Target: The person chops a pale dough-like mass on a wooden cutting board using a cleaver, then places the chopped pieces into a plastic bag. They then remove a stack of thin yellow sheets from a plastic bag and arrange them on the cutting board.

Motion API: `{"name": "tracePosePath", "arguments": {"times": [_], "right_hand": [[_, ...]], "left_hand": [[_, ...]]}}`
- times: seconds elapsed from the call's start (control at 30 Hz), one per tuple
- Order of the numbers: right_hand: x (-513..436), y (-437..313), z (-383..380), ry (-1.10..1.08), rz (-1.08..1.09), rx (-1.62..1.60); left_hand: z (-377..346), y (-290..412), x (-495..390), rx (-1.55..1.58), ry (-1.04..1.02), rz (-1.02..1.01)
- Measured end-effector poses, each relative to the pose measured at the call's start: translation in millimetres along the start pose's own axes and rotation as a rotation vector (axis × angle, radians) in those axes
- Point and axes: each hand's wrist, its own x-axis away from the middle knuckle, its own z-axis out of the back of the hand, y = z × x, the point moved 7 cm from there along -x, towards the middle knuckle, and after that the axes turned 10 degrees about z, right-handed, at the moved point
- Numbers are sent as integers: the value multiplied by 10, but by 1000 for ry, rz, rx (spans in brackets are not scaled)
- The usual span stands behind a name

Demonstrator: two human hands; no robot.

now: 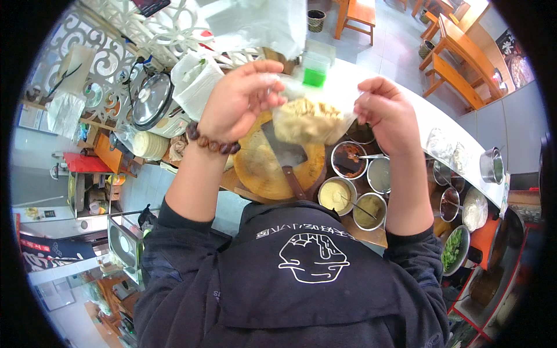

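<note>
A clear plastic bag point(310, 126) with pale, chopped food in it hangs between my two hands, above the worktop. My left hand point(246, 98) pinches its upper left edge, and a bead bracelet circles that wrist. At the opposite upper corner, the fingertips of my right hand point(385, 113) are closed on the plastic. The bag is slightly blurred, so its food cannot be told exactly. Below it, a cleaver point(285, 148) lies flat on a round wooden chopping block point(254, 167), its handle towards me. The bag covers part of the block's far right side.
Metal bowls of red sauce point(343, 163), yellow powder point(335, 195) and brownish seasoning point(369, 212) stand right of the block. An electric cooker point(152, 102) and paper towels point(198, 82) are at the left. A white counter point(407, 102) curves along the far side; chopped greens point(453, 249) fill a bowl at right.
</note>
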Motion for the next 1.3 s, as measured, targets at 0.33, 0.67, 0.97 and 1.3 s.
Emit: {"name": "tracePosePath", "arguments": {"times": [0.33,0.67,0.97,1.3], "right_hand": [[529,1191,-1075,-22,-181,-69],[841,1366,-1504,-6,141,1129],[698,1594,-1074,177,225,1443],[614,1656,-1413,-197,-62,298]], "left_hand": [[999,-699,1123,173,91,94],[1504,-968,1294,-114,19,181],[1388,-993,1282,-256,-14,149],[1198,-720,1376,-848,173,-39]]}}
